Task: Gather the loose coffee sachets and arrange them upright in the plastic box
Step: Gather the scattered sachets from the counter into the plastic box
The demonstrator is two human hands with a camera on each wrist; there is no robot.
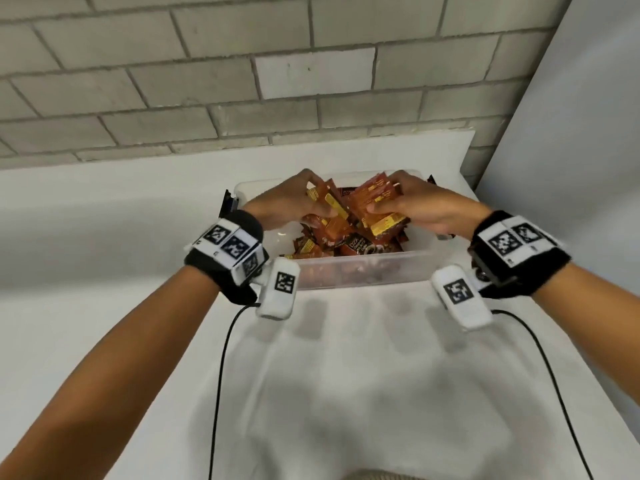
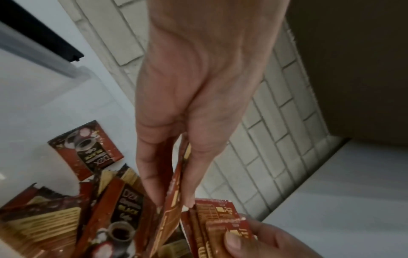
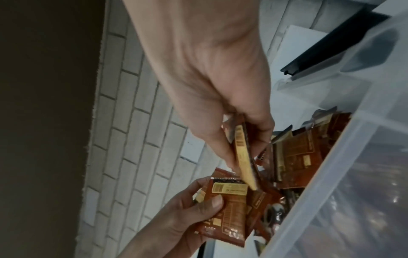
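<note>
Both hands are over the plastic box (image 1: 363,268): sachets (image 1: 375,199) are pinched in the left hand (image 1: 287,206) and right hand (image 1: 419,206) (more lie jumbled beneath). Edges should be squared before being stood upright.

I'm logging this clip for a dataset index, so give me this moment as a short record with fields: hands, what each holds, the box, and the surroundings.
left hand: holds a few coffee sachets above the box
right hand: holds a bunch of sachets, thumb on top
plastic box: clear, open, on the white table
box contents: loose sachets lying jumbled, not upright
background: grey brick wall
</note>
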